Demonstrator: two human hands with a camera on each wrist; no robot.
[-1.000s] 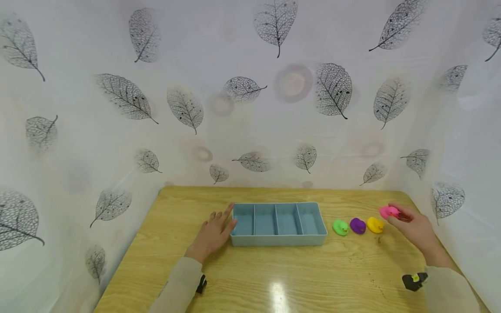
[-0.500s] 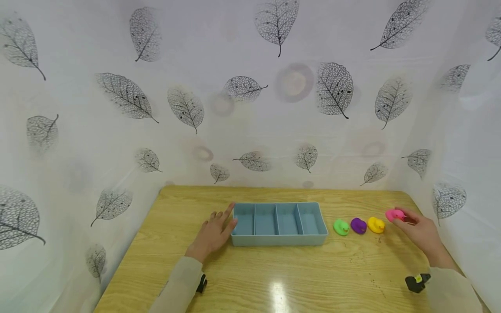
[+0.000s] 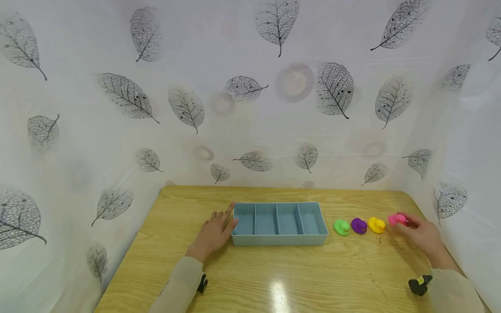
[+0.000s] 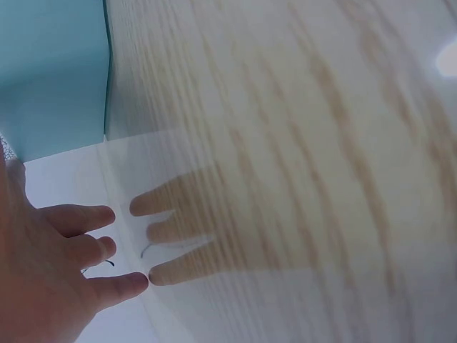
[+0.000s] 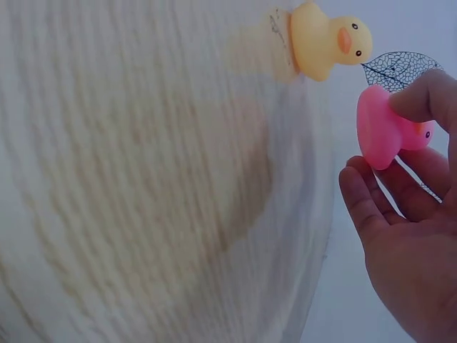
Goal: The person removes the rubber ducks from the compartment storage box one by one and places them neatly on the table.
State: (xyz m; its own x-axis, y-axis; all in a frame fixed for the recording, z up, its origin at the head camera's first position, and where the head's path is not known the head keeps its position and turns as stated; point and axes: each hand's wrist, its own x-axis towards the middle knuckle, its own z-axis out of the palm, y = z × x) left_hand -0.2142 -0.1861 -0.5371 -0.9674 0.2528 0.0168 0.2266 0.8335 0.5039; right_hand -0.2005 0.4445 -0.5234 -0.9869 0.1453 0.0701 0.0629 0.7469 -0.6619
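A pink rubber duck (image 3: 397,219) is pinched between the thumb and fingers of my right hand (image 3: 424,237), just right of the yellow rubber duck (image 3: 376,225). In the right wrist view the pink duck (image 5: 382,128) appears a little off the table. My left hand (image 3: 213,234) lies at the left end of the blue tray (image 3: 279,240), index finger stretched along its edge and thumb at its near left side. Left of the yellow duck sit a purple duck (image 3: 359,225) and a green duck (image 3: 342,227), in a row.
Several compartments divide the tray, and no ducks lie in them. The wooden table (image 3: 242,278) runs back to a pale leaf-printed curtain (image 3: 254,126), which also closes in both sides. A bright reflection shows on the table's front part.
My right hand has moved slightly right and lower, bringing the pink duck down towards the table beside the yellow duck. The left hand and tray have stayed in place.
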